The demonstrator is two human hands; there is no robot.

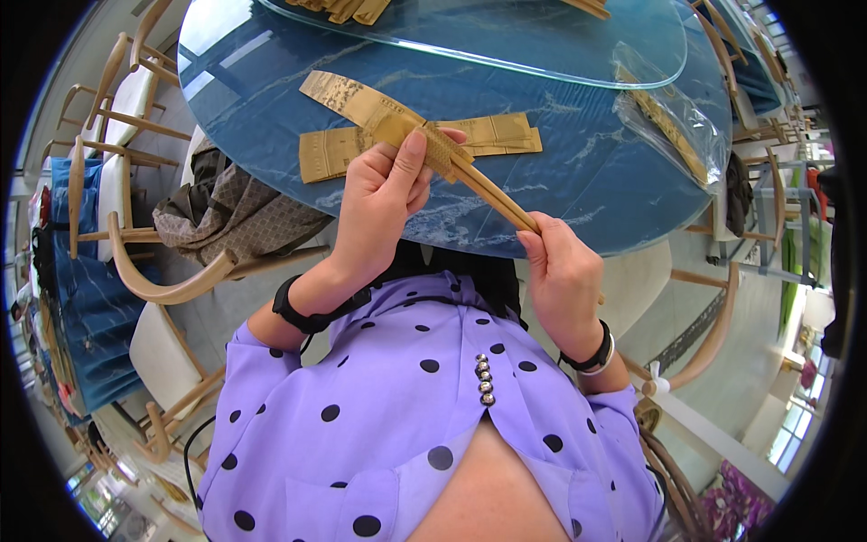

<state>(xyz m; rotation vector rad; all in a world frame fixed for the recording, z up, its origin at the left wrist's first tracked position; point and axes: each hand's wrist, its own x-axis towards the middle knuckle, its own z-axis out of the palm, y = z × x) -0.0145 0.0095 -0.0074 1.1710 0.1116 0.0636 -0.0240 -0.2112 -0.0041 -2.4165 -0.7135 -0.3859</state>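
Note:
My left hand [381, 185] pinches a gold-brown paper chopstick sleeve [357, 101] between thumb and fingers, over the near edge of the table. A pair of wooden chopsticks [495, 196] slants down from the sleeve's near end, their upper part hidden in or behind the paper. Lower and to the right, my right hand [564, 271] is closed around the chopsticks, and a small tip shows below the fist. Just beyond the left hand, more flat paper sleeves [495, 133] lie overlapping on the blue table [262, 135].
A glass turntable [578, 63] covers the table's far part, with bundles of chopsticks or sleeves [348, 9] on it. At the right edge lies a clear plastic bag [673, 126] with gold-brown sleeves inside. Wooden chairs [172, 287] stand around, one holding a brown patterned bag [230, 212].

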